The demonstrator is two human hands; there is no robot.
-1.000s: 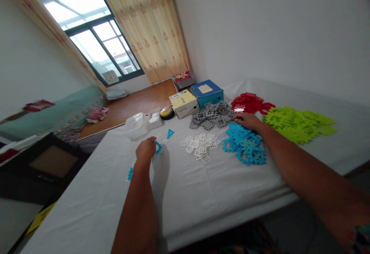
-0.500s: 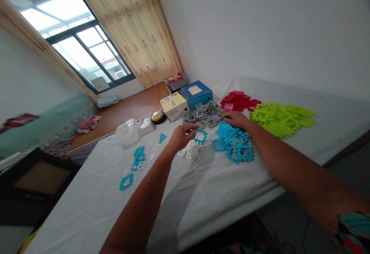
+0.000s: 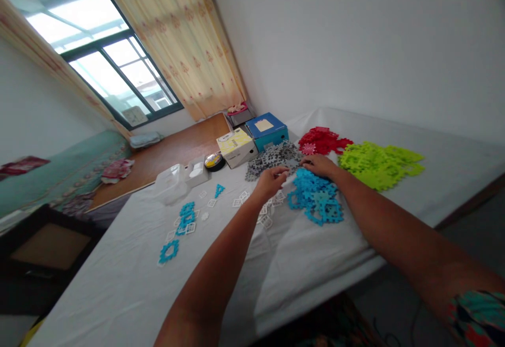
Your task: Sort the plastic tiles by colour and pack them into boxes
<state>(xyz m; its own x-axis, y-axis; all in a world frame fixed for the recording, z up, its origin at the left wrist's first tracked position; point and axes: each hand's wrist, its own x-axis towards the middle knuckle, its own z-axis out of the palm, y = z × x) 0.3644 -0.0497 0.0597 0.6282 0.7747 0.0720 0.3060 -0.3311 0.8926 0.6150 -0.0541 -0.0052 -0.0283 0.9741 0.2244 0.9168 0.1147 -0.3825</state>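
My left hand (image 3: 272,182) hovers over the pile of white lattice pieces (image 3: 266,219), near the edge of the grey interlocking pieces (image 3: 272,158). Its fingers are curled in, and whatever they may hold is hidden. At the top of the heap of blue interlocking pieces (image 3: 319,199), my right hand (image 3: 319,166) rests with bent fingers pressed down. Its fingertips are too small and covered to show what is between them. To the left lie a blue ring-shaped piece (image 3: 169,251), a joined blue group (image 3: 187,215) with white lattice pieces, and a blue triangular piece (image 3: 219,190).
Red pieces (image 3: 321,140) and lime-green pieces (image 3: 376,165) lie in heaps near the wall. Along the far edge stand a blue box (image 3: 272,135), a yellow and white box (image 3: 238,149), a roll of black tape (image 3: 214,161) and a clear plastic container (image 3: 171,181). White cloth (image 3: 126,284) covers the table.
My left hand has moved right, towards my right hand. The blue ring piece that was by its fingers no longer shows there. My right hand stays at the blue heap.
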